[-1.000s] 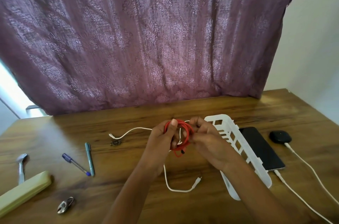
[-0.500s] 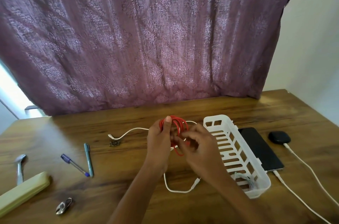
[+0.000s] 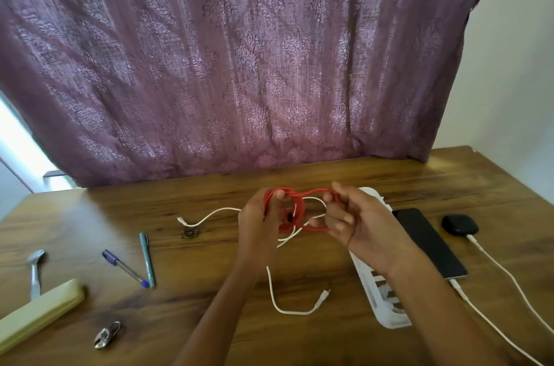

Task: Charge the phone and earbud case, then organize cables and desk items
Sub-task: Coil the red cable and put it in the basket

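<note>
Red cable loop (image 3: 299,208) wider than before

head view | looks forward-down | desk (image 3: 389,173) near | curtain (image 3: 239,65) behind

Daylight is filtering through the curtain (image 3: 239,65) and glaring white at the window gap (image 3: 15,140) on the left. The table (image 3: 209,332) is catching a soft sheen. Wide-angle distortion is bending the edges, and everything is looking slightly soft.
</note>
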The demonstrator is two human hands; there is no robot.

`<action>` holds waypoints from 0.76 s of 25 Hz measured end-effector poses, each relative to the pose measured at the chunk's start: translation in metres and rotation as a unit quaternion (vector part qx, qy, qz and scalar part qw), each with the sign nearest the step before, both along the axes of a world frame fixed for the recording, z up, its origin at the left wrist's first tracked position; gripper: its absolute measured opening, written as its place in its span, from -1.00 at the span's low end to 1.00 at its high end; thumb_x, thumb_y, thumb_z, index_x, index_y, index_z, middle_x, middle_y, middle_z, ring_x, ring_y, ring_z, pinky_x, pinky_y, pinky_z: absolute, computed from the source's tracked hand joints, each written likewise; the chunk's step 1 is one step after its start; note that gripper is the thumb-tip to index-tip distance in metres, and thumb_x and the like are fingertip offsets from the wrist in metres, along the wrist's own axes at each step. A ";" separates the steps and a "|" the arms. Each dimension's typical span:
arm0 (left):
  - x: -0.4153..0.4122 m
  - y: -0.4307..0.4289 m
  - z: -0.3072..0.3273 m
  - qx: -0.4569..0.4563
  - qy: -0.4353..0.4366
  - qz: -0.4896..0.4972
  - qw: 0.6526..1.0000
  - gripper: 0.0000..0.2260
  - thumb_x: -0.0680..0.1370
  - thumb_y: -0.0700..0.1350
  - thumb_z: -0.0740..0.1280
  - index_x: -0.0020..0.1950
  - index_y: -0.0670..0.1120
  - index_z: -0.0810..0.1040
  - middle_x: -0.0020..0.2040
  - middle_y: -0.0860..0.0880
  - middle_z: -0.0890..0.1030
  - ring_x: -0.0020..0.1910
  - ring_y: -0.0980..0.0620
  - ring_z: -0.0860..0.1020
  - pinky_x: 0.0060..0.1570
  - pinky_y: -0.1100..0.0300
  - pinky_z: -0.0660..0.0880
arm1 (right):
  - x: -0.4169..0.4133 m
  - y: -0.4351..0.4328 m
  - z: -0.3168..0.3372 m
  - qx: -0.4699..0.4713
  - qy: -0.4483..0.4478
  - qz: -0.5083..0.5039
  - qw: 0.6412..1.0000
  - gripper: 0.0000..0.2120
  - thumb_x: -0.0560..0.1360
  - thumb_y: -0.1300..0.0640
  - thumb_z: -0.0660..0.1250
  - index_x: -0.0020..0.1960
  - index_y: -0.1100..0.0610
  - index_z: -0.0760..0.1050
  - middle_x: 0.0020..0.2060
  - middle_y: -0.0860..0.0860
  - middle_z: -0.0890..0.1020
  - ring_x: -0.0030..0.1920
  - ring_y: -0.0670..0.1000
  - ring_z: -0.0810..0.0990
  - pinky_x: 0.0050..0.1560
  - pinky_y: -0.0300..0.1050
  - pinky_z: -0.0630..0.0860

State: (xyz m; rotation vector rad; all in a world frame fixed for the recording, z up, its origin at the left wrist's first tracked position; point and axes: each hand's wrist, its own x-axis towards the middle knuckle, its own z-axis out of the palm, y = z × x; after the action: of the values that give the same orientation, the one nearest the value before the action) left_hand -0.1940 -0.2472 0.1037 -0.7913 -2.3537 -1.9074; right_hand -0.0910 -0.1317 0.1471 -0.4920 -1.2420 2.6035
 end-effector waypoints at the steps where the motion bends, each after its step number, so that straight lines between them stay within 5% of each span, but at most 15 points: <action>1: 0.000 0.000 0.001 0.009 -0.015 -0.001 1.000 -0.79 0.59 -0.08 0.20 -0.14 -0.10 0.58 -0.32 0.05 0.60 -0.37 0.24 0.53 -0.34 0.45 0.39 | 0.002 0.003 0.002 0.064 -0.016 0.002 0.998 -0.78 0.50 0.16 0.23 -0.24 0.25 0.52 -0.59 -0.02 0.27 -0.58 -0.09 0.29 -0.18 -0.08 0.42; 3: 0.001 0.001 0.002 0.021 -0.031 -0.018 0.999 -0.79 0.59 -0.09 0.19 -0.13 -0.12 0.57 -0.33 0.02 0.61 -0.39 0.23 0.53 -0.36 0.42 0.41 | 0.005 0.010 0.007 0.273 -0.074 -0.017 0.959 -0.82 0.52 0.19 0.26 -0.17 0.22 0.60 -0.57 0.01 0.34 -0.57 -0.13 0.32 -0.32 -0.19 0.39; 6: -0.006 -0.005 0.001 -0.021 0.022 0.016 0.999 -0.84 0.59 -0.09 0.20 -0.12 -0.03 0.54 -0.24 0.03 0.61 -0.28 0.16 0.57 -0.33 0.42 0.42 | 0.006 0.022 0.014 0.539 -0.105 -0.071 0.832 -0.86 0.50 0.12 0.32 -0.19 0.04 0.63 -0.53 -0.06 0.52 -0.50 -0.21 0.43 -0.39 -0.38 0.38; 11: -0.010 -0.009 0.003 -0.022 0.004 0.035 0.999 -0.80 0.59 -0.06 0.19 -0.21 0.05 0.51 -0.31 0.11 0.61 -0.32 0.27 0.56 -0.34 0.45 0.43 | 0.009 0.033 0.013 0.548 -0.074 -0.059 0.831 -0.90 0.41 0.02 0.41 -0.17 0.02 0.64 -0.41 -0.14 0.63 -0.34 -0.21 0.57 -0.28 -0.42 0.44; 13: -0.009 -0.007 0.004 -0.017 -0.006 0.043 0.999 -0.79 0.59 -0.04 0.18 -0.20 0.03 0.53 -0.31 0.08 0.62 -0.35 0.21 0.56 -0.37 0.42 0.43 | 0.008 0.033 0.005 0.604 -0.099 -0.066 0.788 -0.89 0.42 0.01 0.39 -0.13 0.04 0.64 -0.42 -0.17 0.59 -0.35 -0.24 0.52 -0.33 -0.45 0.39; 17: -0.008 -0.002 0.007 0.000 -0.034 0.077 0.996 -0.77 0.60 -0.03 0.16 -0.23 0.03 0.49 -0.33 0.05 0.59 -0.36 0.11 0.51 -0.33 0.24 0.44 | -0.001 0.006 -0.028 0.814 -0.088 -0.272 0.506 -0.78 0.37 0.22 0.45 0.01 0.18 0.59 -0.06 0.11 0.59 -0.06 0.05 0.49 -0.07 -0.16 0.39; 19: -0.008 0.000 0.008 0.002 -0.033 0.091 0.995 -0.75 0.60 -0.04 0.16 -0.26 -0.01 0.45 -0.40 0.03 0.52 -0.40 0.08 0.45 -0.35 0.18 0.40 | -0.006 -0.019 -0.041 0.859 -0.003 -0.300 0.415 -0.83 0.40 0.18 0.42 -0.04 0.21 0.59 -0.08 0.13 0.62 -0.03 0.08 0.48 0.00 -0.09 0.36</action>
State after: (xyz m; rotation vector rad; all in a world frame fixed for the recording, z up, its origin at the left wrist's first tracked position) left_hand -0.2018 -0.2470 0.1117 -0.5017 -2.3662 -1.8901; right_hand -0.0969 -0.1506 0.1058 -0.2626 -2.1870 -0.0705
